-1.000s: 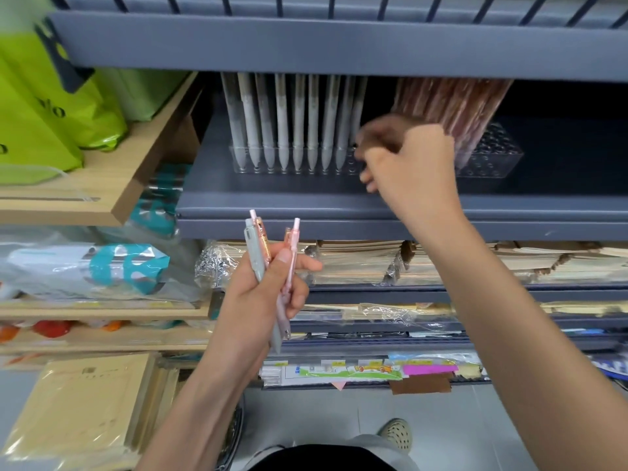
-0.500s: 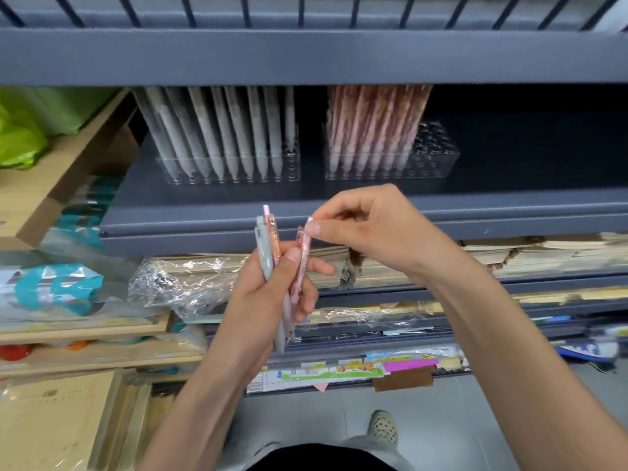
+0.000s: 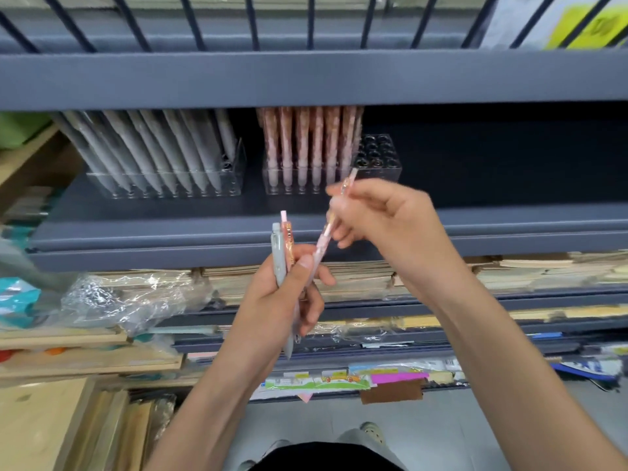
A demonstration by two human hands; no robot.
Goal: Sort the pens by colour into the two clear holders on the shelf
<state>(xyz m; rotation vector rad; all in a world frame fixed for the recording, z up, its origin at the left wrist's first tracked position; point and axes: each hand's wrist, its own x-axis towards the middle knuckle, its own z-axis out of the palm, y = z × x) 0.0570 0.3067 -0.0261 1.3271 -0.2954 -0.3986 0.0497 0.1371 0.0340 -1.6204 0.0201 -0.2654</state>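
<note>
Right hand pinches a pink pen near its upper end, fingers curled round the barrel. Left hand grips a grey pen and a second pink pen, thumb pressed over them. The held pink pen sits between the two hands, in front of the shelf. Its lower end reaches the left thumb — can't tell if the left hand also grips it.

Long axis steeply tilted: clicker end up and right toward the pink holder, tip down-left. Grey holder is to the left, looks nearly full.

Handling guess: light, stiff, smooth plastic — likely slippery. Mid-barrel pinch is probably best for dropping it into an empty slot.
</note>
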